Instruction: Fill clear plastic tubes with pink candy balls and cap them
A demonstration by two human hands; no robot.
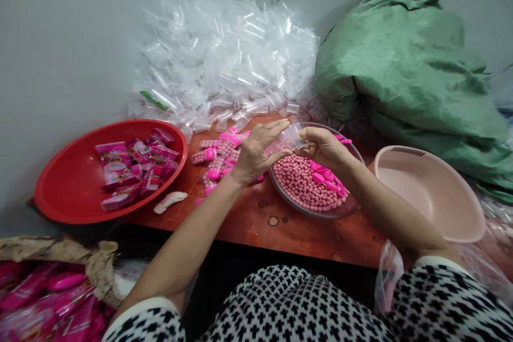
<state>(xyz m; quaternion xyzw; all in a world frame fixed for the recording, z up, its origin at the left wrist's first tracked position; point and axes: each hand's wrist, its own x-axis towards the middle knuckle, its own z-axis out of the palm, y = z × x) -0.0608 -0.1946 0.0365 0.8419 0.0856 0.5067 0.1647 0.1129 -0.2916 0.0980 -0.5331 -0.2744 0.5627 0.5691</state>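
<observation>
A clear plastic container (294, 137) is held sideways between my two hands above a basin of small pink balls (300, 187). My right hand (326, 147) pinches its right end with thumb and fingers. At the other end, my left hand (256, 152) has its fingers stretched along the top and its thumb below, round the container. A pinkish tint shows near my left palm, but I cannot make out what is inside. Bright pink plastic pieces (326, 176) lie on the balls. Left of the basin, filled containers with pink caps (216, 155) lie in a pile, partly behind my left hand.
A red basin (52, 192) with pink labelled packs stands left, near a whitish strip (170, 202). Empty clear containers (236, 48) are heaped at the back. A green sack (404, 59) and a pale pink tub (433, 192) are right. More pink packs (48, 299) fill the lower left.
</observation>
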